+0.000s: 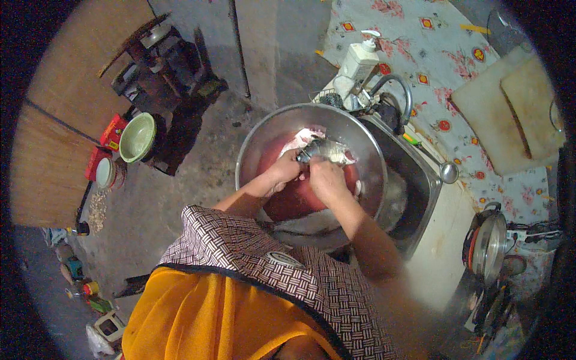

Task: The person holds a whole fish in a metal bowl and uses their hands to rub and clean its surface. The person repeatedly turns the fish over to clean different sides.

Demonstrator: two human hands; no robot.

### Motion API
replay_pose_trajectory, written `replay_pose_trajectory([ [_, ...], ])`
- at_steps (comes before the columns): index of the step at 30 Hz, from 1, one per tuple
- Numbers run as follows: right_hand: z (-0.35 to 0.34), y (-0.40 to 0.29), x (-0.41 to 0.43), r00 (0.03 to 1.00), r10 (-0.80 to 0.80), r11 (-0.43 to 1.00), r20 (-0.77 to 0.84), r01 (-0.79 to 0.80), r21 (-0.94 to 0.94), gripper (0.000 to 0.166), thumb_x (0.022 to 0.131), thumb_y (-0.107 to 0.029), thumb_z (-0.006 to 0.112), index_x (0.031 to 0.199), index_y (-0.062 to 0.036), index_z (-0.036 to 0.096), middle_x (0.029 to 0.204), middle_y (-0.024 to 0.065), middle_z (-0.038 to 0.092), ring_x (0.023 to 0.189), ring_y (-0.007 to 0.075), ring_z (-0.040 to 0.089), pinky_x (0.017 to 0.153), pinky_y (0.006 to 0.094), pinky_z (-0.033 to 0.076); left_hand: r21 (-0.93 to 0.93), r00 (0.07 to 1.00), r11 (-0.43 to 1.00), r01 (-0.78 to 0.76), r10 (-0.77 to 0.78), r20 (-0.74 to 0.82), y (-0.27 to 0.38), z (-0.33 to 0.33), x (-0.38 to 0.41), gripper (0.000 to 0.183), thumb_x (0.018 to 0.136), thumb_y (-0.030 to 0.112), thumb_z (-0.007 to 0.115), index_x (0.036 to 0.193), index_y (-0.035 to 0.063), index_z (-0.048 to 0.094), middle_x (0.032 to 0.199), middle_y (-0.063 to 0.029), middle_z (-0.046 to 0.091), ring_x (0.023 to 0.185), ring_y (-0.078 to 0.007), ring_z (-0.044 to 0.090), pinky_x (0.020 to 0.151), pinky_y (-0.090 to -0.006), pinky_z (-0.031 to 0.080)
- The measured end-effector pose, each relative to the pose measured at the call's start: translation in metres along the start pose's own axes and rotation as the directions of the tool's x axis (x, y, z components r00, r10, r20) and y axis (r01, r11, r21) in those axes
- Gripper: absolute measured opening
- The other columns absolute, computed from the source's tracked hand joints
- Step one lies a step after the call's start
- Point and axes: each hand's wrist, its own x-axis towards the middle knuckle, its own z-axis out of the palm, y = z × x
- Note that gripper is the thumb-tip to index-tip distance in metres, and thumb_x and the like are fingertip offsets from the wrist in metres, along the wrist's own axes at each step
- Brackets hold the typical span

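Note:
Both my hands are inside a large metal basin (310, 108), over red-tinted water (292, 198). My left hand (288, 168) grips the dark end of a silvery fish (330, 150). Against the near side of the same fish is my right hand (328, 177), its fingers curled and slightly blurred; whether it pinches the fish or a small tool is hidden. Pale flesh (299, 138), perhaps another piece of fish, lies beyond my hands toward the far wall of the basin.
The basin overlaps a metal sink (423, 216) with a curved faucet (405, 96). Behind stands a white pump bottle (360, 60). A ladle (447, 172), cutting boards (499, 117) and a lidded pan (488, 247) lie right. At left are a green bowl (137, 137) and a lidded tub (105, 173).

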Motion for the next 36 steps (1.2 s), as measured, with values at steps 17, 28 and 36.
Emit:
replay_pose_trajectory([
  [17, 0.009, 0.020, 0.010, 0.988, 0.107, 0.994, 0.110, -0.105, -0.025, 0.019, 0.078, -0.011, 0.043, 0.086, -0.0006, 0.056, 0.081, 0.0201, 0.060, 0.076, 0.0329, 0.060, 0.069, 0.0441, 0.047, -0.002, 0.990, 0.999, -0.043, 0.043, -0.138, -0.008, -0.004, -0.002, 0.036, 0.072, -0.009, 0.043, 0.105, 0.0009, 0.052, 0.075, -0.0035, 0.056, 0.054, -0.0092, 0.048, 0.044, -0.0221, 0.038],
  [28, 0.023, 0.039, -0.013, 0.892, 0.361, 0.914, 0.271, -0.397, 0.089, 0.022, 0.078, -0.012, 0.045, 0.095, 0.0009, 0.048, 0.094, 0.0260, 0.056, 0.089, 0.0397, 0.054, 0.076, 0.0445, 0.044, -0.444, 0.931, 0.861, 0.248, -0.339, -0.137, 0.015, -0.021, -0.017, 0.015, 0.084, 0.008, 0.047, 0.096, 0.0003, 0.052, 0.071, -0.0051, 0.057, 0.054, -0.0113, 0.052, 0.047, -0.0193, 0.043],
  [36, 0.031, -0.005, -0.011, 0.992, 0.127, 0.985, 0.023, -0.128, 0.116, 0.015, 0.077, -0.010, 0.043, 0.084, 0.0005, 0.052, 0.074, 0.0207, 0.059, 0.072, 0.0355, 0.059, 0.064, 0.0459, 0.047, -0.403, 0.967, 0.893, 0.202, -0.248, -0.065, -0.005, -0.021, -0.004, 0.016, 0.087, 0.012, 0.045, 0.095, 0.0009, 0.054, 0.080, -0.0051, 0.058, 0.061, -0.0091, 0.054, 0.049, -0.0179, 0.045],
])
